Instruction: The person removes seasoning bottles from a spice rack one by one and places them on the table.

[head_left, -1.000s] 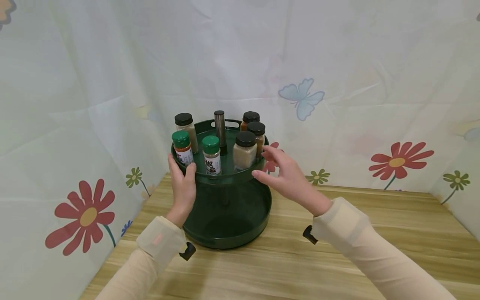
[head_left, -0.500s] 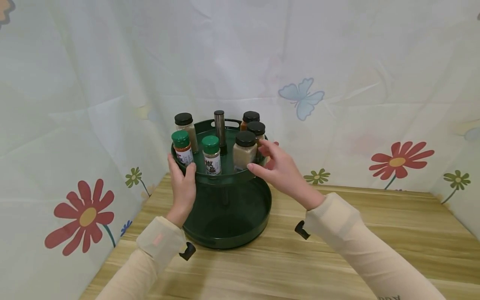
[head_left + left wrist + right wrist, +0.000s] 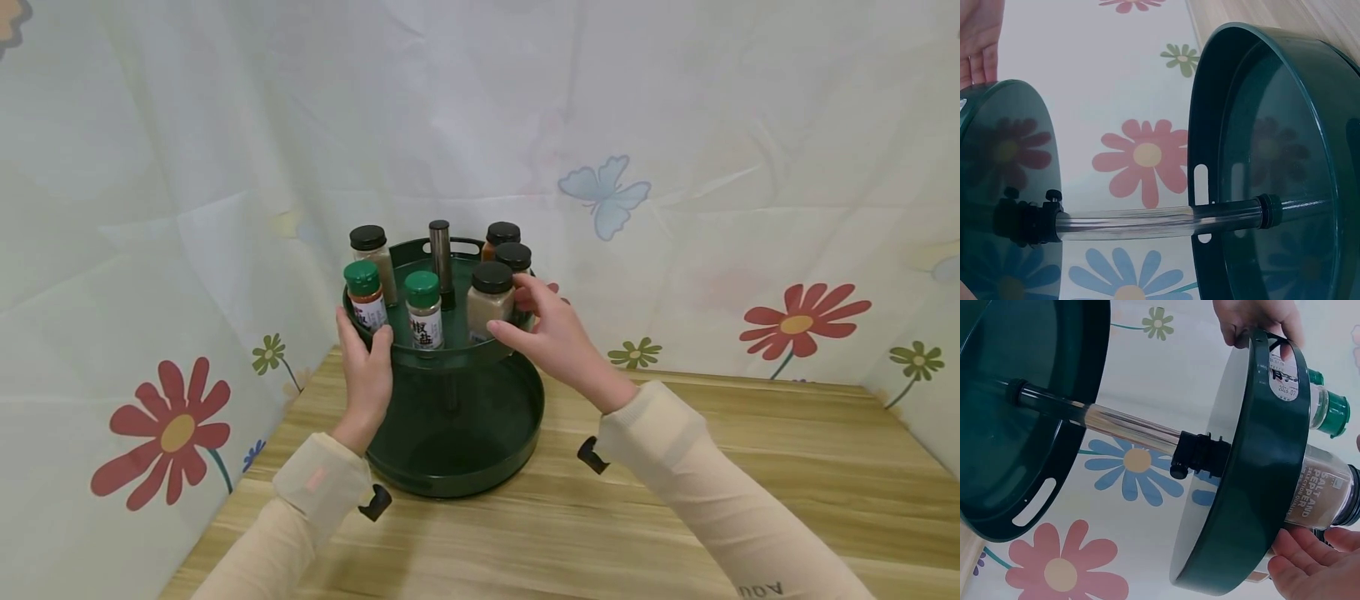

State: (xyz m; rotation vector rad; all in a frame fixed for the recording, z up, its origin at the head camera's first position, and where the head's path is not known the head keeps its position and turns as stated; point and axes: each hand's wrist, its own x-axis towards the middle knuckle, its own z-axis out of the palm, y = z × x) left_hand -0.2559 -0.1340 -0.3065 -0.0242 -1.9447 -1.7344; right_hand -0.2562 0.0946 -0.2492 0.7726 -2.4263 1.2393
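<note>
A dark green two-tier spice rack [image 3: 450,358] stands on the table, several seasoning bottles on its upper tray. My left hand [image 3: 366,379] grips that tray's left rim, thumb over the edge beside a green-capped shaker [image 3: 367,308]. Another green-capped shaker [image 3: 424,321] stands at the front. Around a black-lidded salt and pepper jar [image 3: 489,310] at the front right, my right hand [image 3: 558,342] is spread, thumb before it and fingers to its right side. The right wrist view has these fingers loosely extended below the jar [image 3: 1321,487]; firm contact is unclear.
More black-lidded jars stand at the tray's back left [image 3: 375,267] and right [image 3: 514,257]. A metal post [image 3: 441,267] rises through the tray. The lower tray [image 3: 465,475] rests on the wooden table [image 3: 675,492]. A flower-printed curtain [image 3: 480,108] hangs behind.
My right hand has moved left and slightly up from the tray's rim to around the salt and pepper jar. The left hand and the rack have stayed in place.
</note>
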